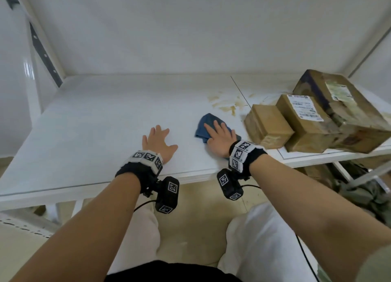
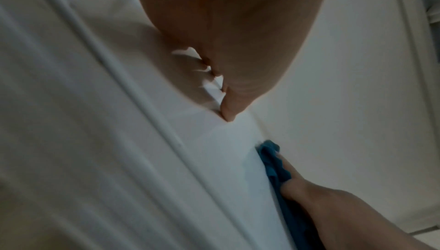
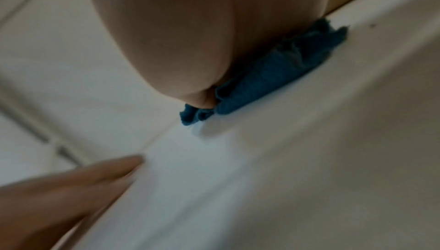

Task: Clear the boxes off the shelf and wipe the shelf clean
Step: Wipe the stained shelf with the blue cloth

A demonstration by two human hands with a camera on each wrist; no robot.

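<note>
On shelf [image 1: 95, 120]: blue cloth [image 1: 208, 123] pressed flat under R hand [image 1: 220, 137], fingers spread; stain [image 1: 227, 104] lies just beyond fingertips, toward boxes [image 1: 268, 125]. L hand [image 1: 157, 142] splayed flat, farther off.

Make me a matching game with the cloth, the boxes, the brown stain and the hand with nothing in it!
Things:
1. blue cloth
2. cardboard boxes
3. brown stain
4. left hand

Places:
A. stacked at the right end of the shelf
B. flat on the bare shelf, fingers spread
C. under the right hand
D. on the shelf behind the cloth, beside the boxes

Pairs: 1-C, 2-A, 3-D, 4-B
</note>
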